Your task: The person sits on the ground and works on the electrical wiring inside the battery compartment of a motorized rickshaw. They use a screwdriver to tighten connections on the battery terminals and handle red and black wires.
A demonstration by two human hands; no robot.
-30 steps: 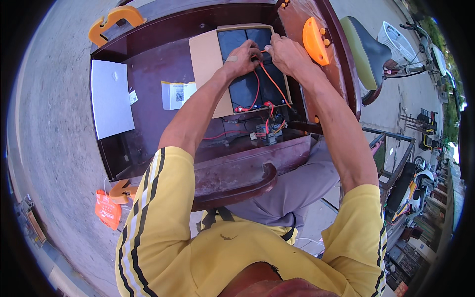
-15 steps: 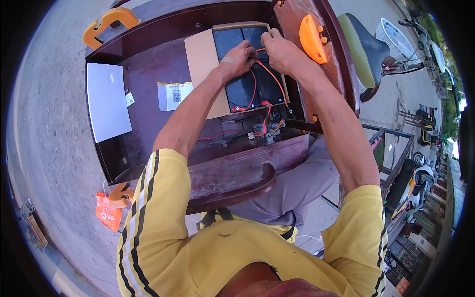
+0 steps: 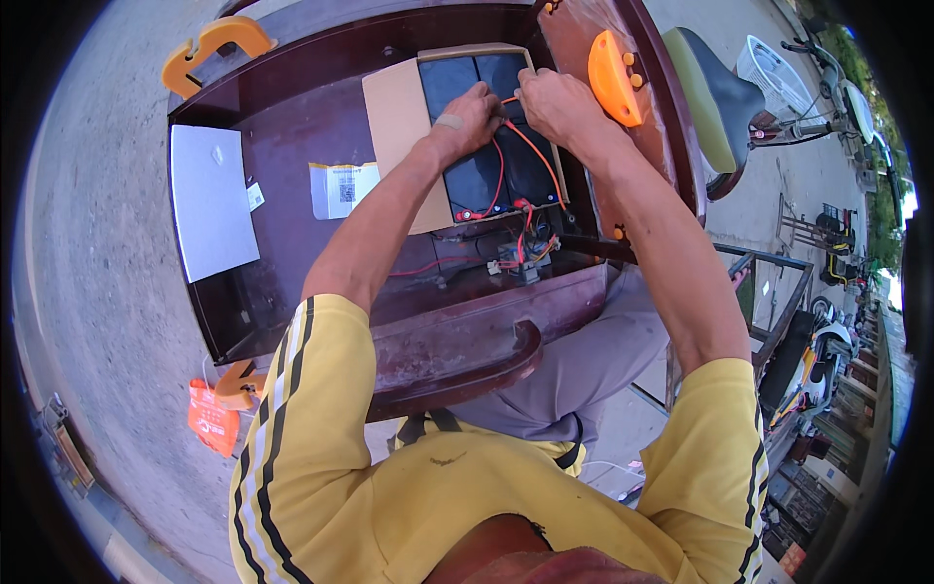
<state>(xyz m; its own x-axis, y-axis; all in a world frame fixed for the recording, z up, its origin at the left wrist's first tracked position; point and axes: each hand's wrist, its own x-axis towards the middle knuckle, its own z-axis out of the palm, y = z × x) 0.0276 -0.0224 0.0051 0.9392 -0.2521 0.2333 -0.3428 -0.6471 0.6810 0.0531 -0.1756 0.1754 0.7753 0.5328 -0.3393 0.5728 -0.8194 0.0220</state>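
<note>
Several dark batteries (image 3: 450, 80) stand packed in an open cardboard box (image 3: 397, 107). Over them, my left hand (image 3: 470, 124) is closed, its fingertips pinching a red wire (image 3: 502, 161). My right hand (image 3: 555, 105) is closed beside it, fingers curled at an orange wire (image 3: 533, 148) that shows between the two hands; the exact grip is hidden. Red-capped terminals (image 3: 469, 214) sit along the near edge of the batteries. Just below the box lies a grey electrical unit (image 3: 526, 268) with a tangle of wires.
The box stands inside a dark red metal compartment (image 3: 292, 107). A white panel (image 3: 212, 202) leans at its left end, near a printed packet (image 3: 342, 190). Orange handles (image 3: 615, 78) are fixed on the raised lid. A bicycle seat (image 3: 715, 97) stands to the right; an orange bag (image 3: 212, 419) hangs lower left.
My right hand has shifted slightly right and down, its fingers tilting a little. My left hand has stayed almost in place. The batteries and box have not moved.
</note>
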